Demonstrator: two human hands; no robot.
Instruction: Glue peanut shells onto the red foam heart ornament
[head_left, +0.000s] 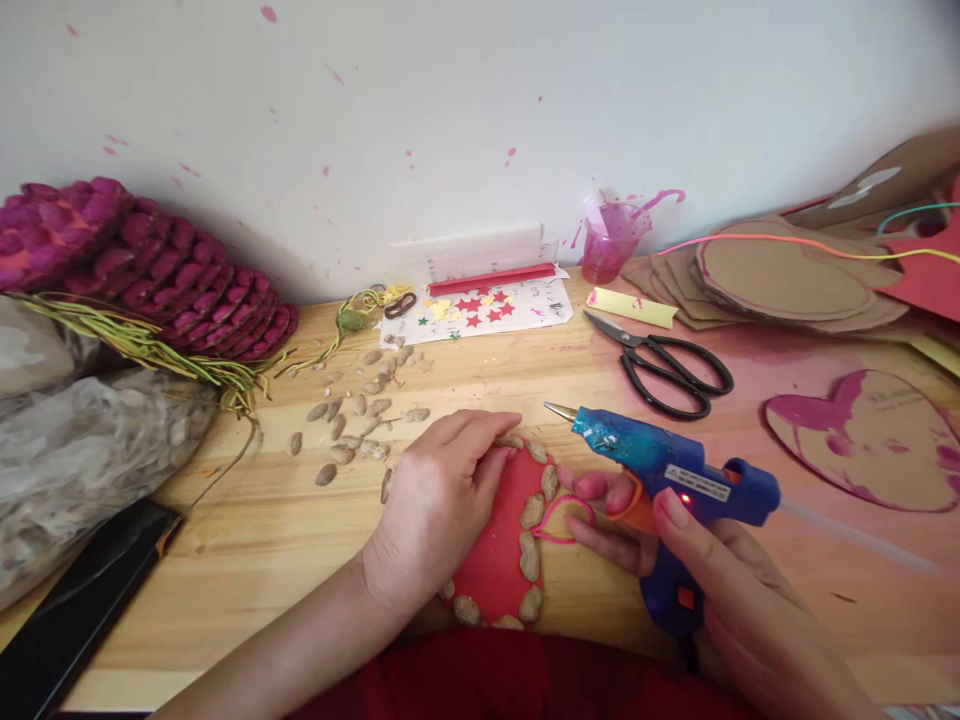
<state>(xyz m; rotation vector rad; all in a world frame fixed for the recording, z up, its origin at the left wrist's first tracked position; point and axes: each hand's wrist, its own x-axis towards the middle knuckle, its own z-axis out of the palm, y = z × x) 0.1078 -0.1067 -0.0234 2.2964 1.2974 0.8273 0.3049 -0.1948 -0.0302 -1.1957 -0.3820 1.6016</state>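
Gripping a blue glue gun (645, 442) by the handle in the right hand (739, 575), with label lettering too small to read and part of the handle hidden behind fingers. Pinching narrowly with the left hand (439, 490) round a half-covered peanut (511, 440) at the far rim of a red piece (491, 565). Lying near the middle of the desk's (300, 530) front edge, rimmed with peanuts, but masked along the left side by that hand and at the near end by red cloth (517, 680). Impossible to tell its full outline. Touching its right rim with a thin pink loop (553, 540), unclear in its fastening. Strewn left of centre with loose peanuts (337, 425), partly behind the left hand. Set along the back edge with lettered paper (556, 297), unreadable, under small stars (473, 321); farther right, with a stained cup (611, 245) and, nearer, scissors (632, 340). Laid toward the right end with a cardboard heart (862, 450) and stacked cardboard (780, 275). Cropped at the left: a cloudy plastic bag (112, 430), hard to see into, and a black slab (90, 610).
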